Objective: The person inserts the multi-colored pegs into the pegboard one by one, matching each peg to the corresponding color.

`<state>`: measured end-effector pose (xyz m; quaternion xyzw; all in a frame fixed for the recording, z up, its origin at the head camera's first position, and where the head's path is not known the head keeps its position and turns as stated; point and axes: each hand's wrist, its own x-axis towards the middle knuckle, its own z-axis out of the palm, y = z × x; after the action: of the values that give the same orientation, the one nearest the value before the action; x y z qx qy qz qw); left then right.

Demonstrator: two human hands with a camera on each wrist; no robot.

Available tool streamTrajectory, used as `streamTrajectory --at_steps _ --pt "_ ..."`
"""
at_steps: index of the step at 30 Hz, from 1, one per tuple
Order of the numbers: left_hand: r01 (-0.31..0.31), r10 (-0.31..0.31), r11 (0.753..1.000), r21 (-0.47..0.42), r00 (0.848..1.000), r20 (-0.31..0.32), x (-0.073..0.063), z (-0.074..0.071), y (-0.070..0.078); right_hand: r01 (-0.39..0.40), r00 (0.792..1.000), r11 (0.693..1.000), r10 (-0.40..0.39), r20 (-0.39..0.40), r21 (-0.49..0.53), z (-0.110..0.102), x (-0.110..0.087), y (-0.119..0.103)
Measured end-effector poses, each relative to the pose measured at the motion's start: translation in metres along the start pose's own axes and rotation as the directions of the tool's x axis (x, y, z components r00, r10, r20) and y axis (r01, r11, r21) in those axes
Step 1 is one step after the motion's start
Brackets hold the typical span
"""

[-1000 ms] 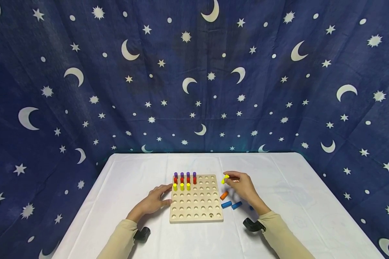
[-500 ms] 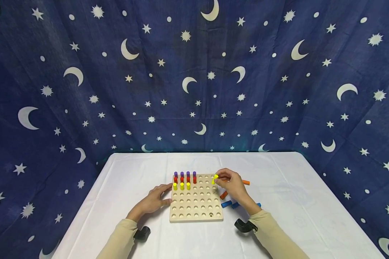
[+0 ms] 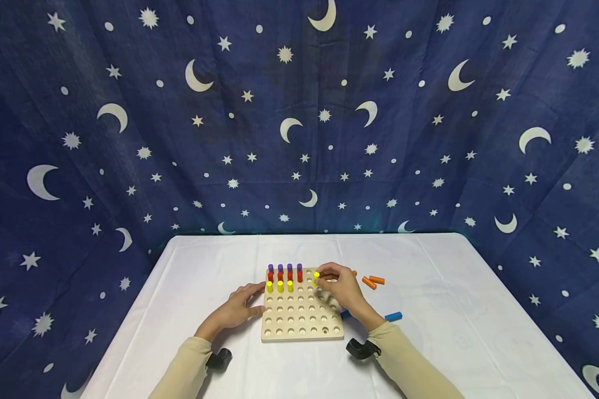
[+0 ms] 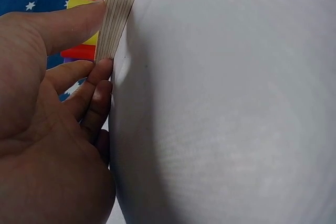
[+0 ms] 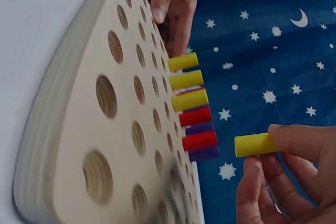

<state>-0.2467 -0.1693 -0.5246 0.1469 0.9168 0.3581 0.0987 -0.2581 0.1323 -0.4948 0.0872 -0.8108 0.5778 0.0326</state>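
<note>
Right hand (image 3: 343, 289) pinches yellow peg (image 5: 253, 145) over board (image 3: 285, 314); left hand (image 3: 233, 311), fingers loosely spread, touches board's edge. Best get peg vertical before pressing down, board braced.

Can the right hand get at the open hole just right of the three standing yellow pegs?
Probably yes: the right hand pinches a yellow peg above the board, and nothing seems to lie between it and that hole. The left hand is at the board's left edge.
</note>
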Motion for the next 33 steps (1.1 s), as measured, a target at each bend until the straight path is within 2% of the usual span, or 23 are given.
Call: streamTrajectory --at_steps 15,26,33 --pt "0.015 -0.015 1.0 -0.01 1.0 0.001 0.003 0.002 -0.004 -0.032 0.999 0.999 0.032 0.034 0.015 0.027 0.005 0.005" --pt "0.022 -0.021 1.0 -0.009 1.0 0.003 0.003 0.002 -0.002 0.007 0.997 0.995 0.0 0.076 -0.097 0.034 0.013 0.01" --pt "-0.015 0.015 1.0 0.018 1.0 -0.003 0.0 0.001 0.0 -0.006 0.996 0.994 0.016 0.091 -0.113 0.037 0.015 0.014"
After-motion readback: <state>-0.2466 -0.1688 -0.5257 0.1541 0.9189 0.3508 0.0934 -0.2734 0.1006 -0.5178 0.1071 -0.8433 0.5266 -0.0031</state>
